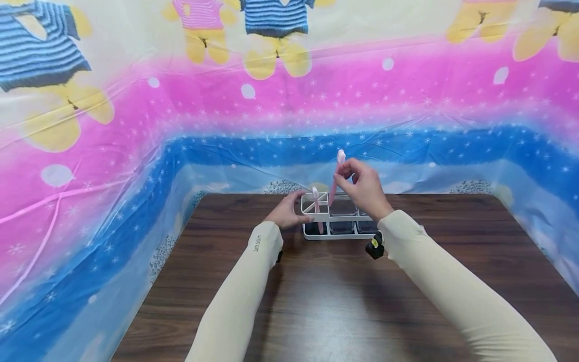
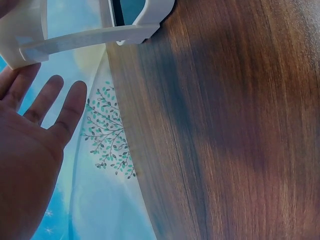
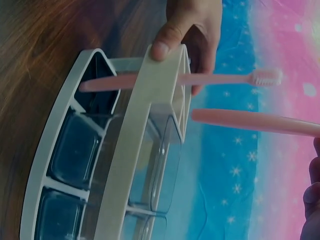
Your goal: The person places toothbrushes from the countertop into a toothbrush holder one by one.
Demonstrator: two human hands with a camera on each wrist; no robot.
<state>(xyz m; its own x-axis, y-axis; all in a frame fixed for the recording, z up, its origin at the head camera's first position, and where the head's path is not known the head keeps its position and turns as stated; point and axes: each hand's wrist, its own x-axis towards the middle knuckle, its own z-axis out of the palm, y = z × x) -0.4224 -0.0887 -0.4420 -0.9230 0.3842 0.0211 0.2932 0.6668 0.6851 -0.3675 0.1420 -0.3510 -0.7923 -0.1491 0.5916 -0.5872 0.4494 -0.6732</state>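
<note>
Fingers (image 1: 350, 165) pinch a pink toothbrush (image 3: 255, 122).

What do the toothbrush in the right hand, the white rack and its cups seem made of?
Toothbrush: probably plastic, smooth and pink, with a soft sheen.
Rack: likely molded plastic, satin white, with even color and rounded corners.
Cups: glossy and see-through with bright edges; clear plastic or glass, I can't tell.

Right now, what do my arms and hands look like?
The left hand and right hand are ungloved. The left sleeve and right sleeve are long and cream; dark lettering runs near the left cuff. A black device with a yellow patch sits at the right wrist; a dark piece shows at the left.
</note>
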